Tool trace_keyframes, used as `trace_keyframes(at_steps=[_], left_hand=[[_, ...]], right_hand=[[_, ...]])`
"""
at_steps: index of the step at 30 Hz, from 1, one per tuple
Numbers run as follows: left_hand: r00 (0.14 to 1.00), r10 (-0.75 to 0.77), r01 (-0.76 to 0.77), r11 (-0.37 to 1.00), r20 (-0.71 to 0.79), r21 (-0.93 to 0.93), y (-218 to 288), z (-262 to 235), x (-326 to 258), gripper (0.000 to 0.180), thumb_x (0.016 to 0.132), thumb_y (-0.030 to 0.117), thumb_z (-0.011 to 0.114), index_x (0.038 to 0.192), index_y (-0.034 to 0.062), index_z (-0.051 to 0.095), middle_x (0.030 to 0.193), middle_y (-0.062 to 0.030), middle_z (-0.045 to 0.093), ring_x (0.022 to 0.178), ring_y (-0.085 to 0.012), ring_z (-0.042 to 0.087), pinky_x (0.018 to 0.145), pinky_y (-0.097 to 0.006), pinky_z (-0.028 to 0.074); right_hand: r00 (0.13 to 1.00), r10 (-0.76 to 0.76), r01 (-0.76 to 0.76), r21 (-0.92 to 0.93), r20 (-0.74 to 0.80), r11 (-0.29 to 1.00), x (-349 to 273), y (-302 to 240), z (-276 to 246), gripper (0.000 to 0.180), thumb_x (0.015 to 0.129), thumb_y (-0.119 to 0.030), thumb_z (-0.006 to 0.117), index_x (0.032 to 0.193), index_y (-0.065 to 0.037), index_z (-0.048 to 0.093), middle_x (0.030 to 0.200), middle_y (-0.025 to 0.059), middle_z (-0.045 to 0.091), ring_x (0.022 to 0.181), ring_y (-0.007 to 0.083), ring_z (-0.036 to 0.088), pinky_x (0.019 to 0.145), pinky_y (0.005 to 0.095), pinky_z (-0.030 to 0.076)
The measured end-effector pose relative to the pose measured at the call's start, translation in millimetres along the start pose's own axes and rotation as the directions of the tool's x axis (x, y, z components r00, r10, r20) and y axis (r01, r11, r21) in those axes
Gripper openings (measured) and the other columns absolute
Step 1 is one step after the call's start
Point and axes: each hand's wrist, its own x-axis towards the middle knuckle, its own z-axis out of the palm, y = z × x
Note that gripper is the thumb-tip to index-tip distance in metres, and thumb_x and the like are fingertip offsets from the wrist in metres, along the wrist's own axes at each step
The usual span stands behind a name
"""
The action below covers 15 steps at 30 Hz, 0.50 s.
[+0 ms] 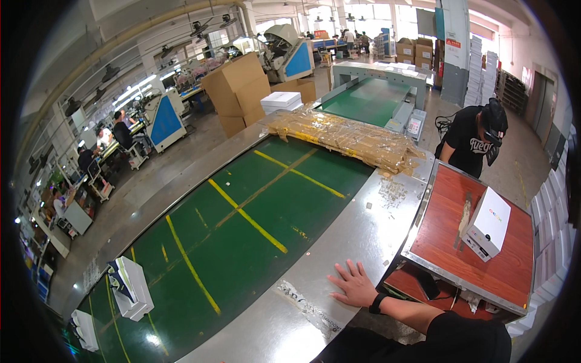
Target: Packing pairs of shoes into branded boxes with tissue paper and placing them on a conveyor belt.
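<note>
My right hand (354,286) lies flat on the metal edge (369,233) of a conveyor, fingers spread and holding nothing; a black band circles its wrist. My left hand is out of view. The green belt (242,224) with yellow stripes runs alongside. At its lower left sit an open white shoebox (134,290) with a dark shoe (123,284) on top and a second white box (86,330) with another shoe. To the right of my hand, a closed white shoebox (489,224) rests on a red-brown wooden table (442,199).
Taped brown cardboard (345,139) spans the belt's far end, with another green conveyor (369,100) beyond. A person in black (469,139) stands behind the wooden table, head bent down. Stacked white boxes (554,206) line the right side; large cartons (236,91) stand at back left.
</note>
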Motion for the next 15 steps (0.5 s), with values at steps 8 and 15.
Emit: trace_keyframes(at_steps=[8,15], left_hand=[[1.000,-0.011,0.011,1.000,-0.006,-0.027,-10.1,-8.1,2.2,0.062,0.098,0.048,0.052,0.145,0.0074,0.049,0.151,-0.0197,0.044,0.145,-0.0359,0.032,0.120,-0.048,0.020],[1.000,0.003,-0.003,1.000,-0.015,-0.016,-21.5,-5.2,-0.2,0.062,0.098,0.047,0.051,0.145,0.0077,0.049,0.150,-0.0202,0.045,0.144,-0.0365,0.033,0.119,-0.049,0.021]], right_hand=[[1.000,-0.006,0.006,-0.012,0.000,1.000,3.5,-14.3,2.2,0.059,0.094,-0.059,0.051,0.141,-0.023,0.054,0.151,0.0159,0.042,0.138,0.0475,0.034,0.112,0.0658,0.024],[1.000,-0.007,0.007,-0.008,0.008,1.000,-1.9,-21.0,5.4,0.059,0.095,-0.059,0.050,0.142,-0.023,0.053,0.151,0.0163,0.041,0.139,0.0480,0.033,0.112,0.0663,0.023]])
